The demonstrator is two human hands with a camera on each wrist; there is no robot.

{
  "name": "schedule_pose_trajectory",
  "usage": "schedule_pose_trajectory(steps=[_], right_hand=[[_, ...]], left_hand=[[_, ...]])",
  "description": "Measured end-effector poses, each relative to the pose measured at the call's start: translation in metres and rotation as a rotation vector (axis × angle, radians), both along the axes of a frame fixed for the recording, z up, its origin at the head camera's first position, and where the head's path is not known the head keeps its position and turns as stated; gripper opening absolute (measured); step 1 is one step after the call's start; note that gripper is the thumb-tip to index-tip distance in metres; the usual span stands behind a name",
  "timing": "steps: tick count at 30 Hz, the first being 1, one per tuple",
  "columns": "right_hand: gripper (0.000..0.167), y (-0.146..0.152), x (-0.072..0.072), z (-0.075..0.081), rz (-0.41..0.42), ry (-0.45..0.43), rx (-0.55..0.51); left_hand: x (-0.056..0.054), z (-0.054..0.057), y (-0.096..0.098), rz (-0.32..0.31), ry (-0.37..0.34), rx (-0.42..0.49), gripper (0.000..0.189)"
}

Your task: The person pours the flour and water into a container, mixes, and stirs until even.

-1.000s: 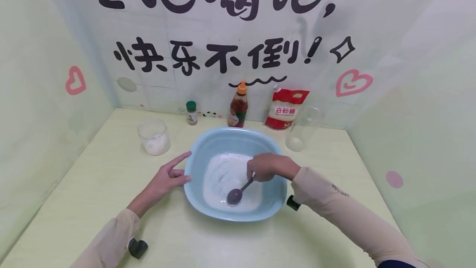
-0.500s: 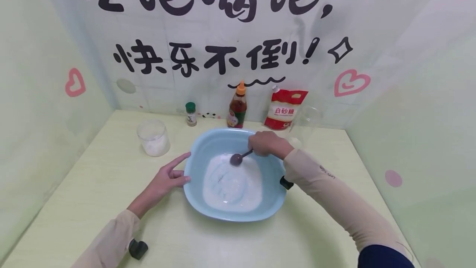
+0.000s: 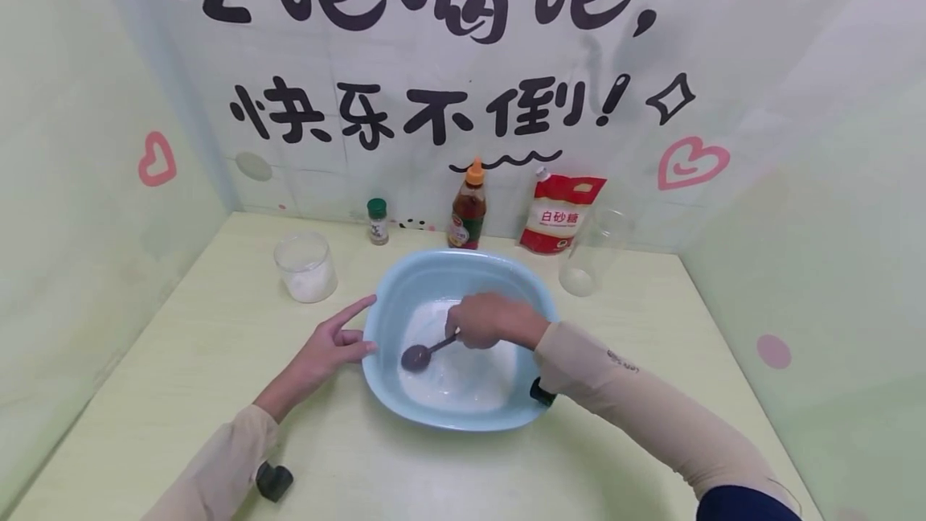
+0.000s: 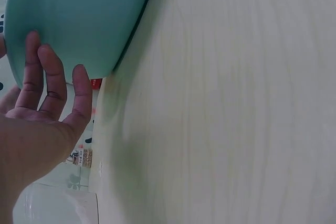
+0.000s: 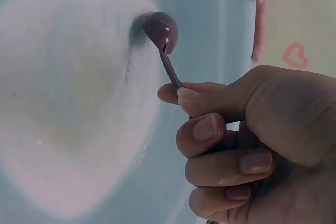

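Observation:
A light blue plastic basin (image 3: 535,296) stands on the table, its bottom covered with a white, milky liquid (image 3: 477,380). My right hand (image 3: 488,320) grips the thin handle of a dark brown spoon (image 3: 415,358), its bowl low at the liquid's left part. In the right wrist view, thumb and forefinger pinch the spoon's handle (image 5: 169,69) while the other fingers curl in. My left hand (image 3: 329,348) holds the basin's left rim, thumb and forefinger at the edge. Its other fingers (image 4: 52,72) lie along the outer wall in the left wrist view.
Behind the basin stand a green-capped shaker (image 3: 377,222), an orange-capped sauce bottle (image 3: 468,211) and a red sugar pouch (image 3: 560,214). A clear glass (image 3: 589,264) is at right, and a clear jar of white powder (image 3: 307,272) at left. Printed walls enclose the table.
My right hand has swept the spoon from the front of the liquid up to the basin's back side, then down to its left. The left hand stays at the rim.

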State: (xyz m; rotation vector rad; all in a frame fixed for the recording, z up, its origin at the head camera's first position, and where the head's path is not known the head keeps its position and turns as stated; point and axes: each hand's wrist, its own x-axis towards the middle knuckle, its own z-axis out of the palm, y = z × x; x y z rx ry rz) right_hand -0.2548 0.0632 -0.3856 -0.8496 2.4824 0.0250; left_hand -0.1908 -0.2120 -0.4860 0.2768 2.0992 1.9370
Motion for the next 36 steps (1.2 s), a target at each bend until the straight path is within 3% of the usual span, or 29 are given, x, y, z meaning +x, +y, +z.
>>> schedule_pose_trajectory(steps=[6,11,17,22,27,33,36], right_hand=[[0.021,0.019,0.014,0.001,0.013,-0.066,0.08],[0.012,0.052,0.006,0.009,-0.038,-0.079,0.118],[0.017,0.08,-0.018,0.021,-0.243,-0.058,0.073],[0.025,0.077,-0.033,0.02,-0.38,0.011,-0.04],[0.027,0.053,-0.041,0.011,-0.335,0.072,-0.075],[0.032,0.02,-0.036,0.004,-0.082,0.124,-0.045],[0.031,0.009,-0.026,0.002,-0.022,0.101,-0.046]], left_hand=[[0.0,0.0,-0.002,0.003,-0.001,0.001,0.08],[0.002,0.001,-0.004,0.009,-0.01,-0.017,0.08],[0.002,0.002,-0.006,0.016,-0.019,-0.033,0.08],[0.002,0.001,-0.006,0.012,-0.017,-0.026,0.08],[0.001,-0.001,-0.004,0.006,0.0,-0.008,0.08],[0.0,-0.002,-0.001,0.0,0.006,0.011,0.08],[0.0,-0.002,0.0,-0.002,0.003,0.014,0.08]])
